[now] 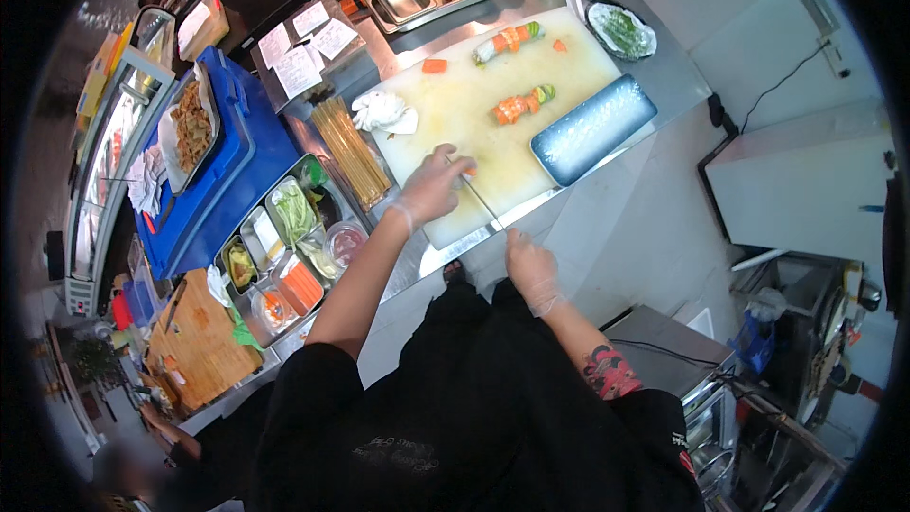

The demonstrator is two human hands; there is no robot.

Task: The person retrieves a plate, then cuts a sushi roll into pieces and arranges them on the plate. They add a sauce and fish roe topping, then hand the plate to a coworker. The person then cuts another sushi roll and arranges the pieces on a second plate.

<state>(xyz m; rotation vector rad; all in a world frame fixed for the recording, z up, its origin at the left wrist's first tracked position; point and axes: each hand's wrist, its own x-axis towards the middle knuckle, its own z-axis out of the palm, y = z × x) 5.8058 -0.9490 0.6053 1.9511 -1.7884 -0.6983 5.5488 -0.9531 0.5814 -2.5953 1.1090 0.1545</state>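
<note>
My right hand (532, 267), in a clear glove, grips a knife (483, 201) at the near edge of a white cutting board (455, 121). At the blade's far end is my left hand (435, 187), also gloved, its fingers curled over a small orange piece (468, 174) that is mostly hidden. Two rolls topped with orange slices lie on the board, one near the middle (522, 105) and one farther off (507, 43). An orange block (434, 66) and a crumpled white cloth (384, 112) rest on its left part. A blue rectangular plate (594, 130) overlaps the right edge.
Left of the board are bamboo sticks (350, 151), metal tubs of cut vegetables (293, 208) and a blue bin (242, 171) bearing a food tray (190, 129). A dark bowl (622, 32) stands at the back right. Another person's arm (169, 430) shows at the lower left.
</note>
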